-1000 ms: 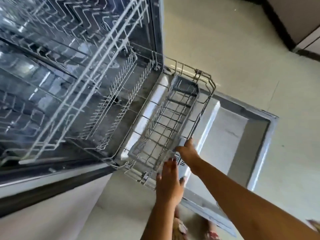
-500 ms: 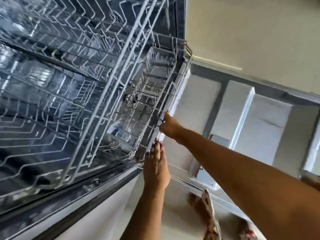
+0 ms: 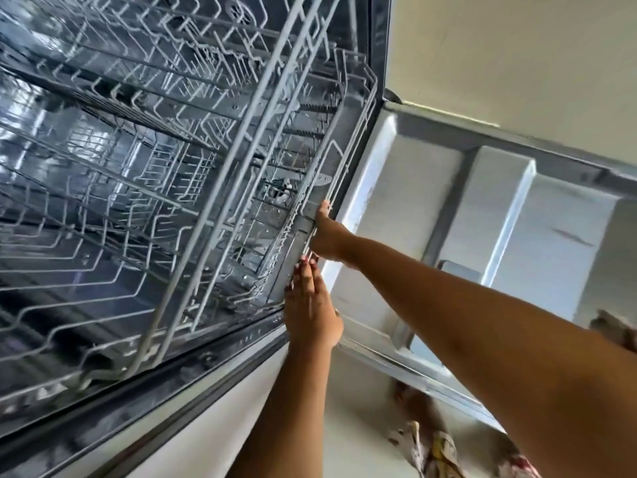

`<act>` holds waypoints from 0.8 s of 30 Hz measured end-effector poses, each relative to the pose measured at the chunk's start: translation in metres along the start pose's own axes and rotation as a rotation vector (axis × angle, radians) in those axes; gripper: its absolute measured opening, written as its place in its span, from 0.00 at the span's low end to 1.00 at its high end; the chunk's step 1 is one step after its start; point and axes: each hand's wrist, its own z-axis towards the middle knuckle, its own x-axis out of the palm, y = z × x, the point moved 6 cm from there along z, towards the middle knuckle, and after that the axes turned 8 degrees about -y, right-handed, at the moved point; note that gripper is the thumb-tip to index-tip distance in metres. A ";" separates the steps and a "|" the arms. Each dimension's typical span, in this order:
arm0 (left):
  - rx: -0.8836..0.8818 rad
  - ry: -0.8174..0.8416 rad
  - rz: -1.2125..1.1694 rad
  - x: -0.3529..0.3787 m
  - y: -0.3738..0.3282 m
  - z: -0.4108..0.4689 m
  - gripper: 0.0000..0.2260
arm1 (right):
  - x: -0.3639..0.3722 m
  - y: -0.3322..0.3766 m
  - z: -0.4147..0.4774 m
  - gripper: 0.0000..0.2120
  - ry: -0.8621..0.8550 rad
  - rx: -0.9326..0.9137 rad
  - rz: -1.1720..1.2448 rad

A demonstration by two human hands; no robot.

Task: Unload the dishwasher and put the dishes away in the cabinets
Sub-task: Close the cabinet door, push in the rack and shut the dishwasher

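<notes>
The dishwasher's lower wire rack [image 3: 350, 139] sits inside the tub, with its front rim at the opening. My left hand [image 3: 310, 305] reaches up with straight fingers, the tips touching that front rim. My right hand [image 3: 329, 236] holds the rim just above, thumb lying along the wire and fingers hidden behind it. The upper rack [image 3: 165, 81] fills the left of the view. I see no dishes in either rack.
The open dishwasher door [image 3: 482, 208] lies flat to the right, under my right forearm. A pale floor [image 3: 517, 46] spreads beyond it. A white panel [image 3: 206, 432] runs along the dishwasher's near edge. Patterned fabric [image 3: 434, 446] shows at the bottom.
The lower rack slid off the open door into the tub, both hands moving with its front rim. The view moved closer to the dishwasher.
</notes>
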 end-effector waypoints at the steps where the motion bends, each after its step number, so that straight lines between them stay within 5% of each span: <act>1: -0.029 0.021 0.003 0.001 -0.002 0.001 0.39 | -0.002 0.002 0.000 0.40 0.012 -0.023 -0.006; 7: -0.146 0.063 0.023 0.002 -0.029 -0.012 0.38 | -0.031 -0.037 -0.007 0.37 -0.047 -0.023 0.047; 14: -0.131 0.259 0.006 0.047 -0.084 -0.076 0.36 | -0.087 -0.179 -0.050 0.40 -0.171 0.242 -0.025; 24: -0.097 0.386 -0.123 0.139 -0.221 -0.169 0.34 | -0.208 -0.428 -0.187 0.39 -0.774 0.562 -0.024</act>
